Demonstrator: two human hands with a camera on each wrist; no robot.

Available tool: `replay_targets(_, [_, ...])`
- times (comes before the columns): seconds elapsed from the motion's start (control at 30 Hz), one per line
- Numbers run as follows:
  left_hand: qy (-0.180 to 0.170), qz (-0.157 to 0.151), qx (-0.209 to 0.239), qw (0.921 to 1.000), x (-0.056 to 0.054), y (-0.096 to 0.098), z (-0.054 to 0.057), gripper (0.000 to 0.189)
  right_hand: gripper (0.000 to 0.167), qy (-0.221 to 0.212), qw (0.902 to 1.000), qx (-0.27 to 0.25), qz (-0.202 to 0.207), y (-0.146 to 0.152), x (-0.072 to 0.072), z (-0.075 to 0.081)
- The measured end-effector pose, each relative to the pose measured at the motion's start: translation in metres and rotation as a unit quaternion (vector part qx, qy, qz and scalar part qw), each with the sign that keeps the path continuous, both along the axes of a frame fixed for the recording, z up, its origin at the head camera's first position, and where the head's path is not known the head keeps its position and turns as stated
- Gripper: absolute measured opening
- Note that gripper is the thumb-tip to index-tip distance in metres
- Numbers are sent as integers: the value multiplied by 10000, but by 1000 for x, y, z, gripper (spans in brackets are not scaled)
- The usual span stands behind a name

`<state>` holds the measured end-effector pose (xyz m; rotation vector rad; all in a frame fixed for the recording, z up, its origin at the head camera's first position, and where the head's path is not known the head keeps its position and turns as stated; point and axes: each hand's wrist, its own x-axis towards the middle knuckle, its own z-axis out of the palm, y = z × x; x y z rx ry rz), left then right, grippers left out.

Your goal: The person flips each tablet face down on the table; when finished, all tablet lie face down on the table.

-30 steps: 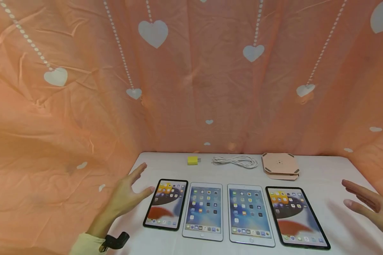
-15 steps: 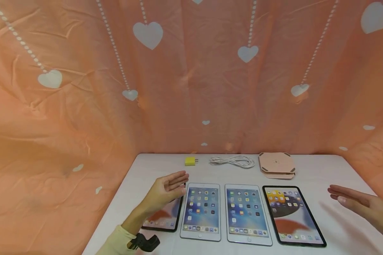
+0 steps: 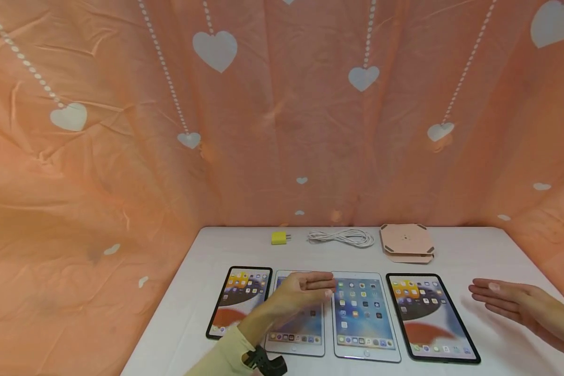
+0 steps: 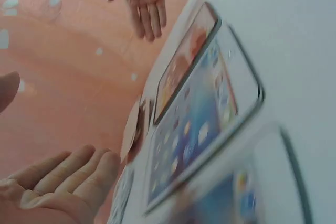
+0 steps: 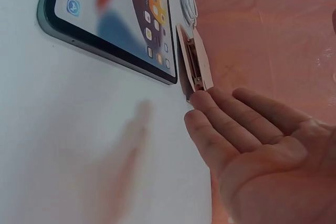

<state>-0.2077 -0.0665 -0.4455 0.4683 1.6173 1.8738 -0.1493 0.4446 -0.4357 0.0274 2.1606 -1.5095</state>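
Observation:
Four tablets with lit screens lie in a row on the white table [image 3: 202,261]. A black-framed tablet [image 3: 239,300] is at the left, then two white ones, then another black-framed tablet [image 3: 427,316]. My left hand [image 3: 305,287] hovers flat with straight fingers over the second tablet [image 3: 293,334] and hides its upper half; the third tablet [image 3: 364,316] is just to its right. My right hand [image 3: 498,295] is held open, fingers straight, over bare table right of the far-right tablet [image 5: 110,14]. Neither hand holds anything. Open fingers [image 4: 68,174] show in the left wrist view, an open palm [image 5: 257,145] in the right wrist view.
Along the back edge lie a yellow charger plug [image 3: 279,237], a coiled white cable [image 3: 340,237] and a pink octagonal stand [image 3: 406,242]. An orange curtain with white hearts [image 3: 282,130] closes off the back and both sides.
My left hand swept right from beside the leftmost tablet to above the second one, uncovering the leftmost. My right hand drifted a little left toward the rightmost tablet.

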Motion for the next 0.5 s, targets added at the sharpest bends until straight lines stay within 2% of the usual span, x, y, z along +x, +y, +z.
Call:
replay_targets(0.1, [-416, -135, 207, 9988, 4, 16, -3, 57, 76, -102, 9998, -149, -50, -3, -1, -3])
replay_targets(0.17, [-609, -247, 339, 9973, 7, 27, -5, 55, 77, -147, 9998, -72, -88, -7, -3, -6])
replay_targets(0.27, [-754, -359, 347, 9959, 10, 44, -6, 54, 80, -210, 9992, 288, -179, -16, -5, -9])
replay_targets(0.5, [-1065, -552, 249, 9925, 10, 79, -15, 54, 84, -358, 9979, 492, -237, -25, -7, -19])
